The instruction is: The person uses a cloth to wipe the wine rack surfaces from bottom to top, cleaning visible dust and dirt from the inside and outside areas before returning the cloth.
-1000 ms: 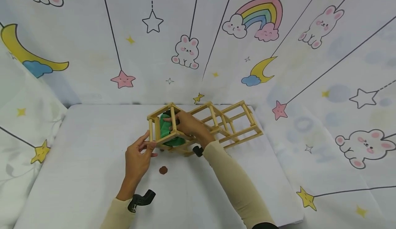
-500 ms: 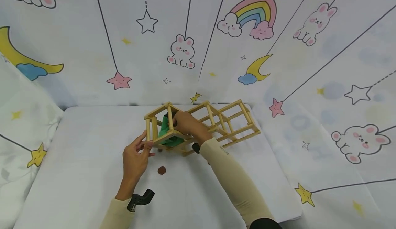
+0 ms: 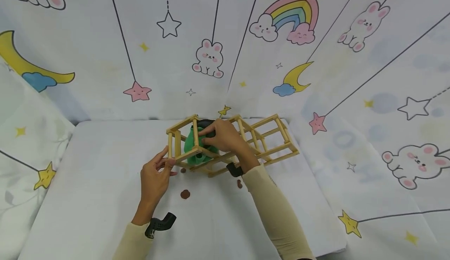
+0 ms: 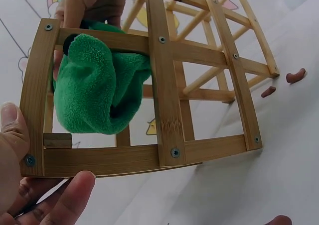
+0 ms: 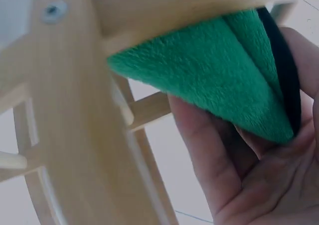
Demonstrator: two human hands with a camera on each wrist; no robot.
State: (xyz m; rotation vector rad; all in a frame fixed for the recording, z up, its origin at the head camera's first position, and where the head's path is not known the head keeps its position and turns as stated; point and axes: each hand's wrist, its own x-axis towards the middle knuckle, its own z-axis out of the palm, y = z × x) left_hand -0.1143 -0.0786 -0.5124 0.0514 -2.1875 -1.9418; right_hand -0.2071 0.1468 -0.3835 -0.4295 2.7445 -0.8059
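A wooden rack point(image 3: 211, 159) of slats and round dowels lies at the back of the white table. My left hand point(image 3: 154, 176) grips its near left corner, thumb on one side of the slat and fingers beneath, as the left wrist view shows. A fluffy green cloth point(image 4: 94, 90) with a black edge is folded over a slat in the rack's left section. In the right wrist view my right hand point(image 5: 224, 170) pinches the cloth's black-edged part between thumb and fingers. From the head, that hand point(image 3: 225, 137) is over the rack, and it hides part of the cloth.
Small reddish-brown pieces lie in front of the rack, including a round one point(image 3: 185, 194) and a curved one point(image 3: 240, 184). A white cloth backdrop point(image 3: 105, 57) printed with stars, moons and rabbits stands behind the table point(image 3: 105, 197).
My right hand has moved to the right and up out of the rack's left section, drawing the cloth along. More of its black edge shows now. My left hand keeps its grip on the rack.
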